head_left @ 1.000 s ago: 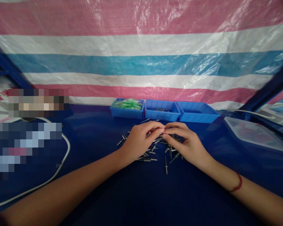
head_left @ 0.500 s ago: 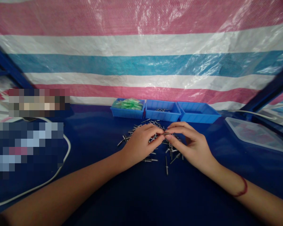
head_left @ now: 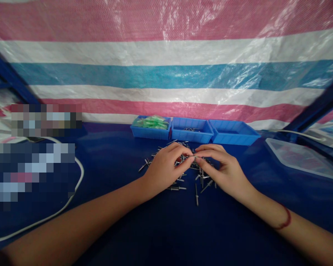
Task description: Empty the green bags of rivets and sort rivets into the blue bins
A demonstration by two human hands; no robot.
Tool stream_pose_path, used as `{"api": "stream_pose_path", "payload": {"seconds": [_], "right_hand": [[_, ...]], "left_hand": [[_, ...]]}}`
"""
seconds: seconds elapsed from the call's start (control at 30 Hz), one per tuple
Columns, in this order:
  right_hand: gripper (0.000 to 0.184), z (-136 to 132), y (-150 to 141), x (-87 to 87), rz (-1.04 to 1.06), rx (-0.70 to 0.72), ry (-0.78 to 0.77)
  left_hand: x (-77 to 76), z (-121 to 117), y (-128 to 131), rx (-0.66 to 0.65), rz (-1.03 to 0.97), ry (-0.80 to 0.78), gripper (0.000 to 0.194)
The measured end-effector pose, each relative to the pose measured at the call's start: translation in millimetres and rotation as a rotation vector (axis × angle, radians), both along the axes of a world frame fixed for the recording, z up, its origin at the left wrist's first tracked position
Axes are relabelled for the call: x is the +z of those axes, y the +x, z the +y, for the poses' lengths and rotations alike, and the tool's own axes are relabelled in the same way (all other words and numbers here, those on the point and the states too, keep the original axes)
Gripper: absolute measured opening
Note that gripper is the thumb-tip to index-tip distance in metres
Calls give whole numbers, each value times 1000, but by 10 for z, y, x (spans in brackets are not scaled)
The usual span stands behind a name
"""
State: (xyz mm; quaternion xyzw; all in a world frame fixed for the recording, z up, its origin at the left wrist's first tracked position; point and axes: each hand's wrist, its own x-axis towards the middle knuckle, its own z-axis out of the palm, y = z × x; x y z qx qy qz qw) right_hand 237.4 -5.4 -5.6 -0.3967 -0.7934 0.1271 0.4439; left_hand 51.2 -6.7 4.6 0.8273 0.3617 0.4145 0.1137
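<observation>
A pile of metal blind rivets [head_left: 205, 176] lies on the dark blue table, with a few loose ones along its near side. Over the pile, my left hand [head_left: 166, 162] and my right hand [head_left: 224, 168] meet fingertip to fingertip. Between them they pinch one small blind rivet [head_left: 194, 156], mostly covered by the fingers. Thumb and index finger of each hand are closed on it. One single rivet [head_left: 197, 194] lies apart, nearer to me than the rest.
Three blue bins stand behind the pile: the left bin [head_left: 150, 133] holds green packets, the middle bin [head_left: 191, 137] several rivets, the right bin [head_left: 235, 139] looks bare. A clear plastic lid or tray [head_left: 299, 159] lies at right. A white cable [head_left: 81, 171] curves at left.
Both hands stay over the pile, still pinching the rivet. My right hand's fingers have shifted slightly to the left around it.
</observation>
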Motion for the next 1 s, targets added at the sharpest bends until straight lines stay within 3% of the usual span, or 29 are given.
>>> {"api": "stream_pose_path", "payload": {"seconds": [0.13, 0.27, 0.4, 0.57, 0.67, 0.83, 1.0], "right_hand": [[12, 77, 6, 76, -70, -21, 55], [17, 349, 24, 200, -146, -174, 209], [23, 742, -39, 252, -283, -324, 273], [25, 1023, -186, 240, -366, -349, 284], [24, 949, -175, 216, -373, -328, 276], [17, 554, 22, 122, -358, -242, 233], [16, 323, 152, 29, -291, -257, 225]], "left_hand": [[2, 17, -7, 56, -47, -7, 11], [-25, 90, -73, 108, -31, 7, 29], [-62, 179, -169, 137, 63, 39, 21], [-66, 221, -239, 163, 175, 24, 16], [-41, 215, -251, 161, 228, 1, 15], [-28, 194, -237, 102, 336, -15, 12], [-21, 156, -193, 81, 436, -19, 14]]}}
